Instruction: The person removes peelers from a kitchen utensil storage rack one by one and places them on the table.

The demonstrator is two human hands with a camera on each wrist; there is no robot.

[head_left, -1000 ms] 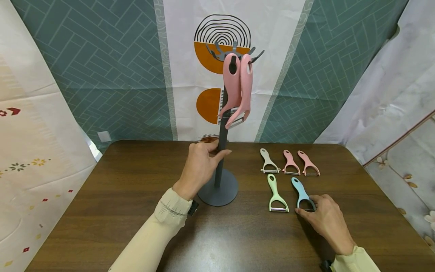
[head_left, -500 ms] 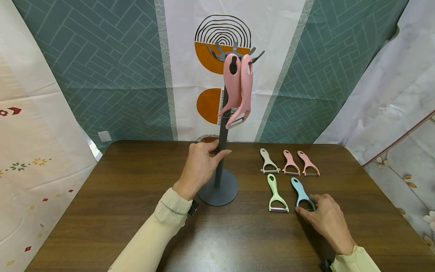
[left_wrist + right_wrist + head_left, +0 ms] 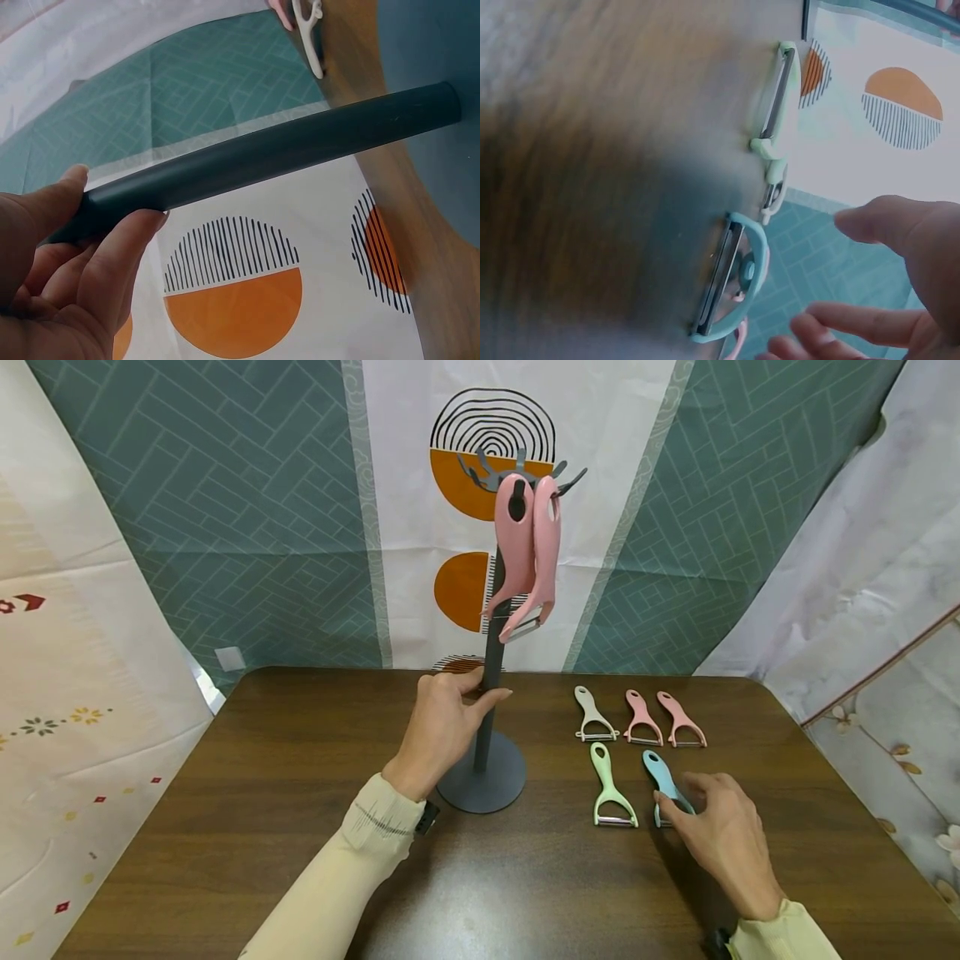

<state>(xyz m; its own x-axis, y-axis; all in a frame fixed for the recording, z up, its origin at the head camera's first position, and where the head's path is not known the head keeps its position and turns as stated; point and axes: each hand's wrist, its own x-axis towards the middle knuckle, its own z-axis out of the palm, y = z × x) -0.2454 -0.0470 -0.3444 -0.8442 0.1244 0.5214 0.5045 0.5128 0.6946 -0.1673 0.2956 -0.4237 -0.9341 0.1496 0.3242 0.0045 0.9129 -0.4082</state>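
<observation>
Here the left hand point(image 3: 438, 731) grips the stand point(image 3: 483, 747), while the right hand point(image 3: 723, 835), fingers wide near the blue peeler point(image 3: 661, 772), could knock it askew by closing unevenly.

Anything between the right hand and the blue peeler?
Nothing visible: the right wrist view shows only open space between the right hand and the blue peeler. The green peeler lies on the far side.

Backed by green brick-patterned cloth point(image 3: 262, 510) — split by a white strip point(image 3: 401, 527) with orange shapes point(image 3: 461, 589). Flanked by pale, flowered sheets point(image 3: 847, 560). Fronted by a dark wood bench point(image 3: 300, 735) — glossy with light point(image 3: 480, 910) toward the near side.
</observation>
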